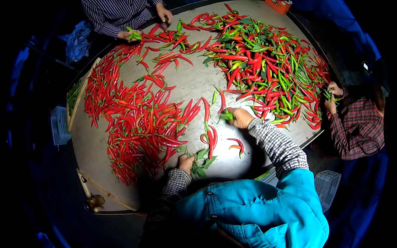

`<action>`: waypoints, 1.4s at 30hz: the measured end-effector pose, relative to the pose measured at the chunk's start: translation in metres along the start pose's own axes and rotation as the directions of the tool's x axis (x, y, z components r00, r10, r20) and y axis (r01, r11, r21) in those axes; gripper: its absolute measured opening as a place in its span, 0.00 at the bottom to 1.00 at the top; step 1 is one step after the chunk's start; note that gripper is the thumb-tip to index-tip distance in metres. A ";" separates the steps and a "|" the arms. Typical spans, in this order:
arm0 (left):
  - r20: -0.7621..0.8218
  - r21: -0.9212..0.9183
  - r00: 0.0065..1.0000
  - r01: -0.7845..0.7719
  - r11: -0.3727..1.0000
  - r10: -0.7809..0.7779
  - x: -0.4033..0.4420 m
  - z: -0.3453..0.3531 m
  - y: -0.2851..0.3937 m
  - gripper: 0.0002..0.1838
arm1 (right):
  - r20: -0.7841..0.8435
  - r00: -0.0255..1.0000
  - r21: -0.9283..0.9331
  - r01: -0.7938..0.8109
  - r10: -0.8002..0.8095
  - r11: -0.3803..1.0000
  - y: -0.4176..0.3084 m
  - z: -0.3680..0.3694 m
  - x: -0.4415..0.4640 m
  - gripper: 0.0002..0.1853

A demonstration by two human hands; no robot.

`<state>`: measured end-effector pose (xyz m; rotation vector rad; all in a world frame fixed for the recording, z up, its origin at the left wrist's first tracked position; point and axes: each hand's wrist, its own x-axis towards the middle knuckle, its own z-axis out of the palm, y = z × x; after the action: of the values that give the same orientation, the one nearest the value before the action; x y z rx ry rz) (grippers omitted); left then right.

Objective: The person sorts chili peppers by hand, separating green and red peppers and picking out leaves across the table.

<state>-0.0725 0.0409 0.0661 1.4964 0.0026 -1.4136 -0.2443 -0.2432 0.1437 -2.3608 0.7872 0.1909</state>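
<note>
My right hand (241,118) is over the middle of the table, its fingers closed around green chili peppers (226,115). Near the front edge, my left hand (186,163) is closed at the stem end of a sprig of green leaves (200,163); its grip is partly hidden. Between my hands lie several loose red chili peppers (211,139). A large pile of red chilies (140,136) spreads left of my left hand. Beyond my right hand is a mixed heap of red and green chilies (264,62) with leaves in it.
The metal table (194,82) has a raised dark rim. A co-worker's hands (163,14) are at the far left edge, and another co-worker's hands (331,99) are at the right. White plastic crates (327,186) stand below the table. An orange box (279,5) sits at the far edge.
</note>
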 end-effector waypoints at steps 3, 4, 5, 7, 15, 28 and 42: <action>-0.004 0.033 0.999 0.041 0.999 -0.041 0.001 0.000 0.000 0.04 | -0.211 0.977 0.084 0.026 -0.007 0.996 -0.014 -0.013 0.037 0.17; -0.006 -0.006 1.000 0.005 1.000 -0.005 0.002 0.002 -0.002 0.05 | -0.337 0.935 -0.016 0.111 -0.110 0.994 -0.001 0.000 0.060 0.17; -0.013 -0.044 0.999 -0.030 0.999 0.030 0.004 0.001 -0.005 0.06 | -0.274 0.958 -0.095 0.063 -0.087 0.993 -0.003 0.001 0.076 0.18; -0.034 -0.006 0.999 -0.013 1.000 0.012 0.006 -0.001 -0.006 0.07 | -0.242 0.965 -0.229 0.041 -0.098 0.973 -0.007 0.007 0.095 0.17; -0.081 -0.022 0.995 0.048 0.999 -0.050 0.010 -0.001 -0.009 0.08 | -0.131 0.991 -0.450 -0.074 0.016 0.890 -0.017 0.005 0.083 0.13; -0.060 -0.054 0.996 -0.068 0.996 0.065 0.008 0.001 -0.011 0.08 | -0.020 0.980 -0.410 0.173 -0.198 0.896 -0.092 0.114 0.037 0.07; -0.076 0.019 0.997 0.004 1.000 -0.002 0.011 -0.002 -0.009 0.07 | -0.395 0.822 0.787 0.072 0.411 0.612 -0.056 0.000 -0.131 0.14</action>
<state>-0.0727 0.0402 0.0522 1.5655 0.0389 -1.3617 -0.3176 -0.1441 0.2151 -1.4575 1.0934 -0.6766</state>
